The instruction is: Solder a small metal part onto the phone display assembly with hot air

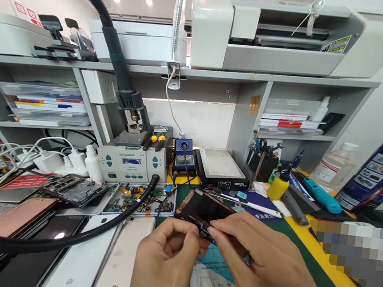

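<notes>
The left hand [167, 258] and the right hand [259, 253] both are gripping the dark phone assembly [206, 207], with fingertips at its lower edge. It is held tilted, at the centre. From it, the parts tray [165, 214] has its edge near, at nine o'clock; at four o'clock, beyond the right hand, a strip of green mat [306, 256] extends.

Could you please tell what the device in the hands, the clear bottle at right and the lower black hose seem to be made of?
Opened device: dark smooth panel, perhaps glass; copper-toned end strip, metal or foil unclear.
Clear bottle: probably glossy plastic, contents show through.
Lower black hose: likely satin rubber or flexible plastic, bending smoothly.
</notes>
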{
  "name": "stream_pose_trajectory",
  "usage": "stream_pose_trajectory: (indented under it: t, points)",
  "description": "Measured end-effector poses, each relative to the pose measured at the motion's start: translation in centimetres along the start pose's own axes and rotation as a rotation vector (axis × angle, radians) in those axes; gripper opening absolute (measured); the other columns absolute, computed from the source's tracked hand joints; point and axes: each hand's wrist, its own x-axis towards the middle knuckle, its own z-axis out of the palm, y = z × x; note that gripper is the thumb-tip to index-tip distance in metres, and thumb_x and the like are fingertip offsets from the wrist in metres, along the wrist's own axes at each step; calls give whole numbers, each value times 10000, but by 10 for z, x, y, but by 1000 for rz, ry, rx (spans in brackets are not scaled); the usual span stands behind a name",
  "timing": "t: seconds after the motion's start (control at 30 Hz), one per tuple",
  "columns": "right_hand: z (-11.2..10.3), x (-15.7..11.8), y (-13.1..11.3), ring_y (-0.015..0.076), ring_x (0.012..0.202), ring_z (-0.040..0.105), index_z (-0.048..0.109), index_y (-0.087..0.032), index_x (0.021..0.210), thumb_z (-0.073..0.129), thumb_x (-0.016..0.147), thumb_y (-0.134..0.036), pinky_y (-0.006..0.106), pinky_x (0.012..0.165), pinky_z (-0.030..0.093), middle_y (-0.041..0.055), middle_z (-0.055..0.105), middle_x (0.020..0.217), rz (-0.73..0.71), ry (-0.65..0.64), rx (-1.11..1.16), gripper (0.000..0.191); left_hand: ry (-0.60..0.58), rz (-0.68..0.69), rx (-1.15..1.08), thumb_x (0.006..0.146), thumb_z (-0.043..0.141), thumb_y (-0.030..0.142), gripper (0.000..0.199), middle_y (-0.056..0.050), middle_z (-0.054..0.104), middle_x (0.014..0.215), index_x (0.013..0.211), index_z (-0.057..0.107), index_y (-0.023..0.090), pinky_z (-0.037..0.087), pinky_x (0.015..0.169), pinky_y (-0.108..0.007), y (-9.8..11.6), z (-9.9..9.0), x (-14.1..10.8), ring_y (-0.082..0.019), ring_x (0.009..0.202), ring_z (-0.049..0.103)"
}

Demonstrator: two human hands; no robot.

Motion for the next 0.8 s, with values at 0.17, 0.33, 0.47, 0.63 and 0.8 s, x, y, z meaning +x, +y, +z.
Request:
stream_pose_trajectory:
  t: [0.17,0.33,0.47,0.63,0.8]
  points:
    - [0,-1,2,184,770,645,619,-177,1025,522,939,-44,306,659,515,26,698,873,-10,-44,-28,186,-15,3,20,739,756,435,283,-62,758,718,721,647,174,572,693,-271,-2,-1,1,-202,708,713]
    - [2,-1,3,201,759,635,619,-148,1003,500,942,-35,320,642,517,47,685,851,-49,-57,-64,175,-24,5,39,748,751,451,299,-66,760,732,735,653,169,566,694,-269,-4,-3,1,-201,712,713]
    - [2,1,2,198,753,614,627,-135,993,499,951,-33,320,629,501,54,670,848,-54,-66,-73,169,-31,11,50,756,749,437,287,-62,766,746,739,653,166,570,706,-245,-2,-3,0,-189,730,718]
    - [4,1,3,196,764,596,634,-137,1025,495,961,-50,316,622,481,55,657,857,-13,-74,-24,177,-15,22,92,752,747,426,272,-52,748,705,734,668,166,584,709,-263,1,-4,2,-193,712,712]
    - [10,-2,5,172,740,593,646,-177,946,498,971,-92,304,612,438,30,631,846,149,-68,46,172,-20,-4,107,727,769,463,316,-64,751,706,755,701,156,608,728,-302,1,-5,6,-211,720,717]
